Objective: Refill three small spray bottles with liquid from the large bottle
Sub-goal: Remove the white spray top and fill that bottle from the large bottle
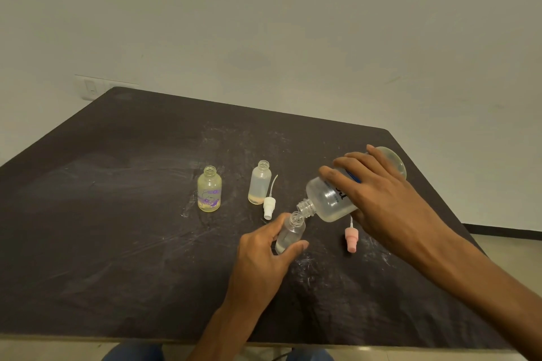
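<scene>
On the desk [117, 214], right hand [378, 193] grips the tilted large bottle [331, 199], part-full of clear liquid; left hand [264, 252] fingers grasp a small bottle [290, 234], uncapped, holding clear liquid.

A bare indoor room, kind unclear: plain off-white wall [264, 23], a wall switch plate [91, 88] beyond the far left corner of the scuffed dark tabletop [117, 199], pale floor [507, 246].

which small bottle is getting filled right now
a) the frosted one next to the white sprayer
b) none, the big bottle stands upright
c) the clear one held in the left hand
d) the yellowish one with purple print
c: the right hand tips the large bottle so its neck meets the mouth of the clear small bottle held by the left hand; the other two stand untouched.
</scene>
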